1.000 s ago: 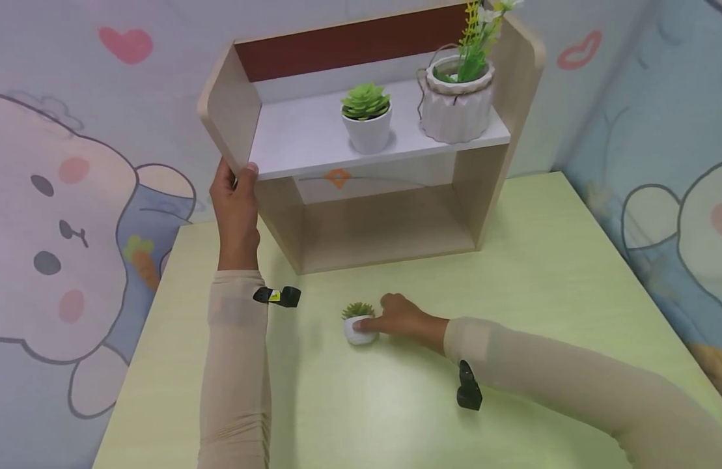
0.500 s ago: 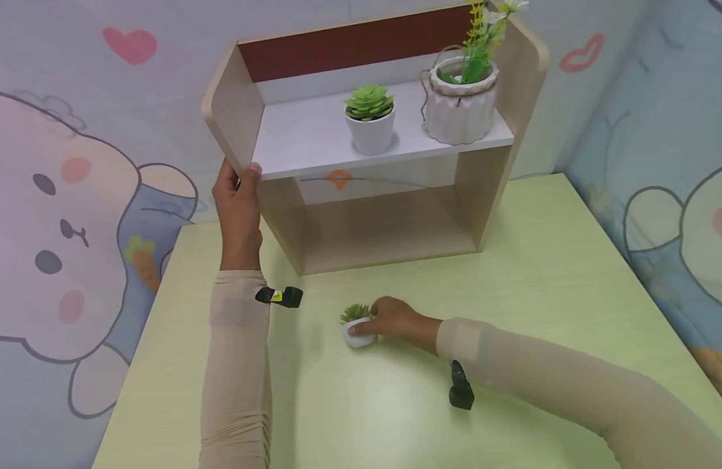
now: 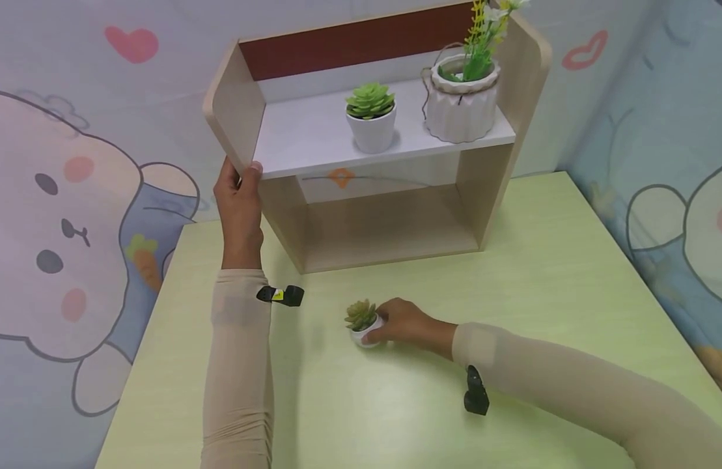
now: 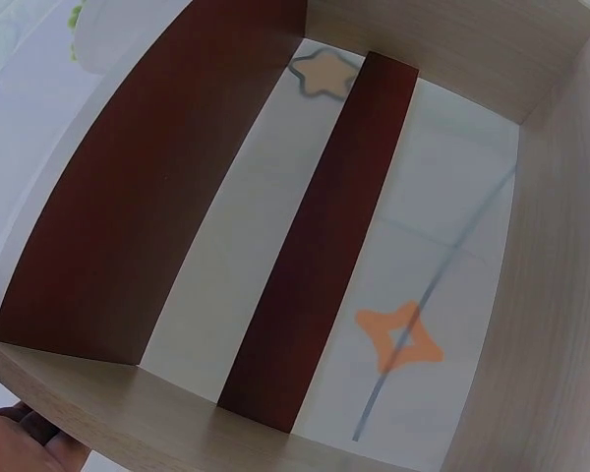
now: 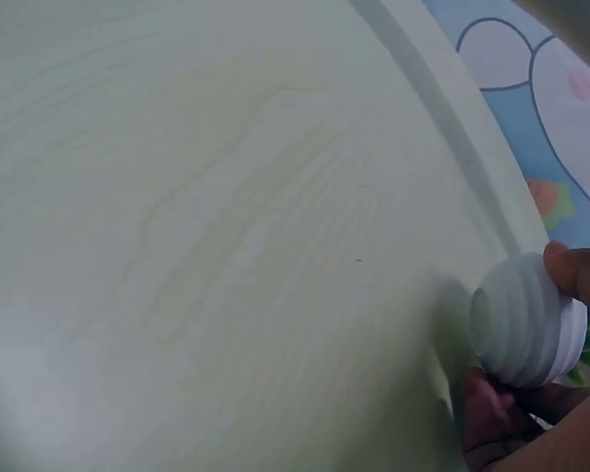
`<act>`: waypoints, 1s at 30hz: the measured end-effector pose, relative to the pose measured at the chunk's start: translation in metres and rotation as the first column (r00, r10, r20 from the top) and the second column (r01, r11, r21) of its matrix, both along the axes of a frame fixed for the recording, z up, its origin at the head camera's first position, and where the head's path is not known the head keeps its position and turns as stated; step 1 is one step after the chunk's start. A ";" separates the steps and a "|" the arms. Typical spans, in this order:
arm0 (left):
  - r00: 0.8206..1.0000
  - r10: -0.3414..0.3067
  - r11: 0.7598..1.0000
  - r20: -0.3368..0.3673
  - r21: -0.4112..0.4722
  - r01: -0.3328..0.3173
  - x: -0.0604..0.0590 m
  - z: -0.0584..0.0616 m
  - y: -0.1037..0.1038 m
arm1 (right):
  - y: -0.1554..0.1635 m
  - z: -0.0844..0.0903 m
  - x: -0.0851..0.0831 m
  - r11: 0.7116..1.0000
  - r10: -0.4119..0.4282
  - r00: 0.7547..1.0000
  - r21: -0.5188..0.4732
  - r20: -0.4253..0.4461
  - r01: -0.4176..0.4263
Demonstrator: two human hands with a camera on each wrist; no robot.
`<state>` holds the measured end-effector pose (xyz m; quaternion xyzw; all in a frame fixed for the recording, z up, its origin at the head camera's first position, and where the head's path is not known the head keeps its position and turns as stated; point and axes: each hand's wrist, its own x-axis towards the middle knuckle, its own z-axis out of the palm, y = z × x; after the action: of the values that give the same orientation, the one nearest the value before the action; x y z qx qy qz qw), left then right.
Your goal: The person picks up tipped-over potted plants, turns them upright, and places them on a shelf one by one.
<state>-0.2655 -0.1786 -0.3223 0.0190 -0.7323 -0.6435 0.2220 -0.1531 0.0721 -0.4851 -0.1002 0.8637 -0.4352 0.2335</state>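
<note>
Gripping a small potted succulent low on the desk, the right hand has its fingers curled round the ribbed white pot, which tips with its base toward the wrist camera and appears lifted just clear of the pale green, faintly grained surface; whether any edge touches cannot be told. The pot sits at about 6 o'clock from the wooden shelf unit, near its open front. The left hand pinches the unit's rounded left side panel at its front edge, thumb on the inner face, fingers wrapped behind. Judging from this, the step in hand is the pick-up of the little plant while the shelf is steadied; the next move likely calls for righting the pot and carrying it up and forward, toward 12 o'clock, with care to clear the shelf board's front lip. That white shelf board is smooth and matt, and carries a larger succulent in a plain white pot and, at 3 o'clock from it, a fluted white planter with yellow-green sprigs and a thin wire handle. The unit is light wood laminate with rounded corners and dark red back slats. The plants look plastic, light and rigid.
</note>
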 end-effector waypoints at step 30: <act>0.999 -0.024 0.999 -0.043 0.028 0.026 0.000 -0.001 -0.001 | 0.080 -0.039 0.020 0.999 0.030 0.902 0.003 -0.431 -0.032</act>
<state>-0.2658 -0.1793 -0.3235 -0.0008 -0.7183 -0.6569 0.2293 -0.1333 0.1524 -0.5241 -0.2081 0.8914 -0.4003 0.0437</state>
